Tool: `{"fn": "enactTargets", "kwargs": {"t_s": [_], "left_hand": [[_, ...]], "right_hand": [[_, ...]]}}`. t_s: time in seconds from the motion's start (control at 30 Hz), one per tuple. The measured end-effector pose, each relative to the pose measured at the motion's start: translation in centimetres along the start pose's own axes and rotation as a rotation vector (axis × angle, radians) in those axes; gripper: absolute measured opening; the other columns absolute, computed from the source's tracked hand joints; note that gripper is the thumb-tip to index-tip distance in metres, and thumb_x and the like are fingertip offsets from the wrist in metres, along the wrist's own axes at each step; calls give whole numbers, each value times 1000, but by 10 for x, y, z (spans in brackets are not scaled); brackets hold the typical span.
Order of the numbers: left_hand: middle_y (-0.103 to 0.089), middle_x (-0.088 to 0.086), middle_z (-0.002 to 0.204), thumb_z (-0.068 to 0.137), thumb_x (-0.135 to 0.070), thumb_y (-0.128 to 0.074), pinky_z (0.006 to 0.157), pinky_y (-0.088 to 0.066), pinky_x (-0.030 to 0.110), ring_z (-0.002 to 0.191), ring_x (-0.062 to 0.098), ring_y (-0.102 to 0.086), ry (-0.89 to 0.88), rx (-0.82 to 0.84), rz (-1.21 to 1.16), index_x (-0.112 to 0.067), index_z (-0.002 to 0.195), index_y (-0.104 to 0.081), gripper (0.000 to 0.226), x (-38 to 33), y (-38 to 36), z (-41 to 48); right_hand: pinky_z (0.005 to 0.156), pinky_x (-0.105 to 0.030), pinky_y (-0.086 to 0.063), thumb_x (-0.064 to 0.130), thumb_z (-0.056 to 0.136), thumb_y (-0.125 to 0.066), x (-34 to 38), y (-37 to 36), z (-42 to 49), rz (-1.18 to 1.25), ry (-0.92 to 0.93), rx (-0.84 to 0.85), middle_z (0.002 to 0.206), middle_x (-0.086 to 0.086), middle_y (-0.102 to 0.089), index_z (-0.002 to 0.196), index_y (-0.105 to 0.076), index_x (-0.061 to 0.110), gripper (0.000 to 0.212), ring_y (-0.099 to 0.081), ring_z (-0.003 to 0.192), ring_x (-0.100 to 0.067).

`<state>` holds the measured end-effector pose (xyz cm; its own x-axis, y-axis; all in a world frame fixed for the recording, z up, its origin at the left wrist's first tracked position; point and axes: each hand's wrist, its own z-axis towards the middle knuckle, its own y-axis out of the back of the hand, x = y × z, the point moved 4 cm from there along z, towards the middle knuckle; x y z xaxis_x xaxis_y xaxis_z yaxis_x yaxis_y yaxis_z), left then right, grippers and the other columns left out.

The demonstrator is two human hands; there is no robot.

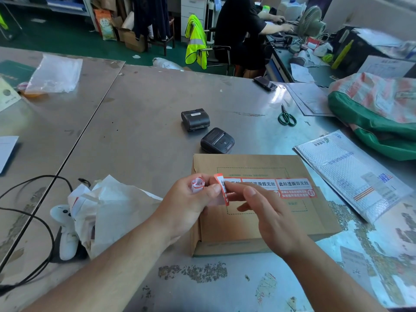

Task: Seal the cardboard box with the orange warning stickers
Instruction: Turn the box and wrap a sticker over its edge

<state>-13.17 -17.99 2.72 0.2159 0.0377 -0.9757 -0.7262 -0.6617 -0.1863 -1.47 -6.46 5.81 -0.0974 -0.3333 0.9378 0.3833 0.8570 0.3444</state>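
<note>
- Brown corrugated cardboard box (258,224), flat and rectangular, lies on the scuffed grey metal worktop (139,122) straight ahead of me; a dashed rectangle is printed on its top face.
- The strip of glossy orange-and-white warning stickers (292,188) with black characters runs across that top face. Its right part lies flat on the cardboard; its left end curls up off the box.
- My left hand (191,199) hovers over the box's left edge. Thumb and forefinger pinch the curled sticker end, and the other fingers are curled round a crumpled red-and-white paper scrap (197,183).
- My right hand (270,212) is above the box's middle, fingers stretched nearly straight. The forefinger tip touches the lifted end just beside the left thumb; I cannot tell whether the thumb presses the strip.
- Two small black plastic portable printers (195,119) with rounded corners sit just beyond the box.
- Green-handled scissors (286,117) lie farther right.
- A white bubble-wrap mailer (351,174) lies beside the box's right edge.
- Crumpled white paper (108,208) and a white plastic handheld scanner (66,233) are to the left.
</note>
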Motion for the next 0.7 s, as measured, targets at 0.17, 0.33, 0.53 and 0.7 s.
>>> {"fn": "enactTargets", "kwargs": {"t_s": [0.17,0.33,0.53,0.7], "left_hand": [[-59,7,67,80,-25,-64,51,-40,20,53,9,-45,31,-12,-24,-19,80,-72,9,2,-2,-1],[-58,0,66,87,-19,-66,52,-42,18,52,3,-47,21,17,5,-5,95,-70,18,3,-5,-2],[-60,-7,63,80,-27,-63,52,-41,18,54,4,-48,40,-16,36,-10,92,-72,23,4,-4,-1],[-64,-4,67,87,-19,-68,55,-41,21,54,3,-52,57,-50,55,-3,95,-72,18,3,-1,0]], "right_hand": [[86,-46,-51,53,95,-34,-3,5,2,-19,-15,-37,107,4,-75,117,-73,29,51,-68,104,-21],[84,-25,-49,41,99,-32,10,1,1,-24,59,-8,104,14,-75,110,-72,46,42,-68,103,-13],[81,-6,-43,36,100,-30,25,-8,1,-39,115,35,105,31,-71,108,-67,60,44,-65,102,3],[83,-31,-52,45,99,-35,15,-3,-1,-7,85,-31,104,10,-76,109,-72,45,38,-69,102,-14]]}}
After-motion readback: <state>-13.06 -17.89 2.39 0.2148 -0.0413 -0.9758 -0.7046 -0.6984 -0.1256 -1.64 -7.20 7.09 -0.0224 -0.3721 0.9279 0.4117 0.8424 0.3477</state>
